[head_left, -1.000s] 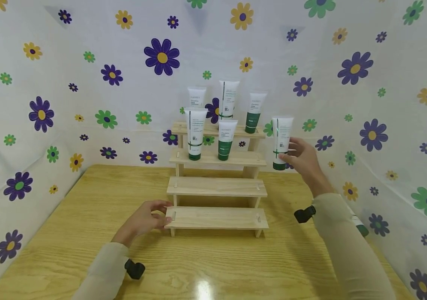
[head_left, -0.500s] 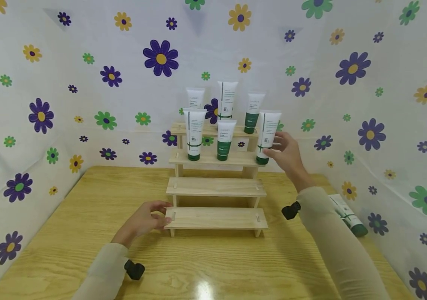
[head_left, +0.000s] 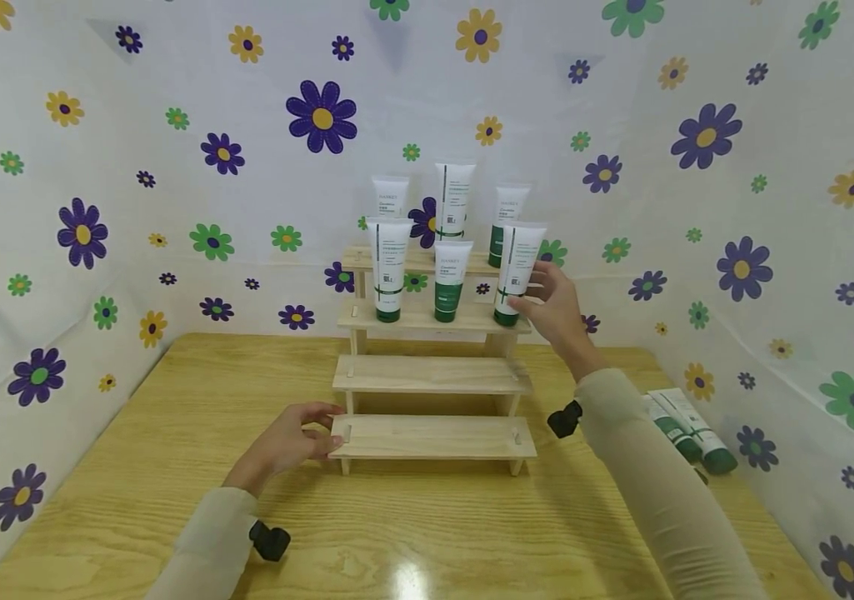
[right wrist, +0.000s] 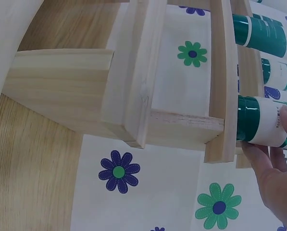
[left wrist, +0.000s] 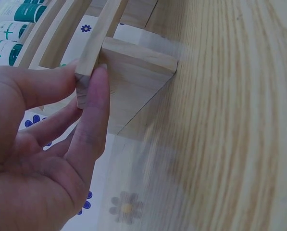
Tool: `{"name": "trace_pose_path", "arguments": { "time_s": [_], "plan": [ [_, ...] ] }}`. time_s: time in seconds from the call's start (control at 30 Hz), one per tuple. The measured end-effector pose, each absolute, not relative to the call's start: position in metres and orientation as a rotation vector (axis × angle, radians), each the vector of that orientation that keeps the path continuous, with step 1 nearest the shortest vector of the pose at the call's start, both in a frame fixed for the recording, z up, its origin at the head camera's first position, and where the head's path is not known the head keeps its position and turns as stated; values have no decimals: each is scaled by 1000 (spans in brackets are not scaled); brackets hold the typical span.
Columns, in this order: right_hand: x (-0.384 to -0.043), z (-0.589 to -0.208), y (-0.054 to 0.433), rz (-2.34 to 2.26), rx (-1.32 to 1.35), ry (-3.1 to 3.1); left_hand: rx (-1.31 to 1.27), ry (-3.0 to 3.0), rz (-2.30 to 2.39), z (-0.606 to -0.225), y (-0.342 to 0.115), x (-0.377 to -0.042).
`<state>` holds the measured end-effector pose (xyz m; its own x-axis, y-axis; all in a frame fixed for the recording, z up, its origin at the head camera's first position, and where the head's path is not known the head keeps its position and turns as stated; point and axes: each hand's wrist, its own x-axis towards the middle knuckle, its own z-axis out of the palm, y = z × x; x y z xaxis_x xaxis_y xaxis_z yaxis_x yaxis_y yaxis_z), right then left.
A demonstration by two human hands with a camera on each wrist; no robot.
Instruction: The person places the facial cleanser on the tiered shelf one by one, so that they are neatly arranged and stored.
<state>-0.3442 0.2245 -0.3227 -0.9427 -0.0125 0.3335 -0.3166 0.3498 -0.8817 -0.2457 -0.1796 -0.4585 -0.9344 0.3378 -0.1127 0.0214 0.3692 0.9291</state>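
Against half a second ago, your right hand and the held tube are sitting farther left, in from the right tip of the second shelf from the top; your left hand is staying put.

Floral backdrop is hanging behind and along both sides; wood-grain table is filling the lower view. Four-tier wooden rack is standing on it. Left thumb and fingers are pinching the left end of the lowest shelf, seemingly bracing it. Right thumb and fingers are curving round the held tube's lower part, parted only by its width. That tube is standing near upright, cap down at the board; can't tell if it's bearing full weight. Same row, apart: a tall white tube is standing left, a short green-and-white tube mid-shelf. Three top-shelf tubes are standing behind; at least two lying tubes are resting table-right.

Step, probably: you're placing the row's third tube, final nudge. Next move is likely calling for seating the cap flat, then spreading the right fingers clear without tipping it.
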Motion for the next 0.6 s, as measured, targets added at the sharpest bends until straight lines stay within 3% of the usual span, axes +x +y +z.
{"name": "trace_pose_path", "arguments": {
  "time_s": [0.6],
  "plan": [
    [-343, -329, 218, 1619, 376, -2349, 314, 2330, 1611, -460, -180, -246]
  ]
}}
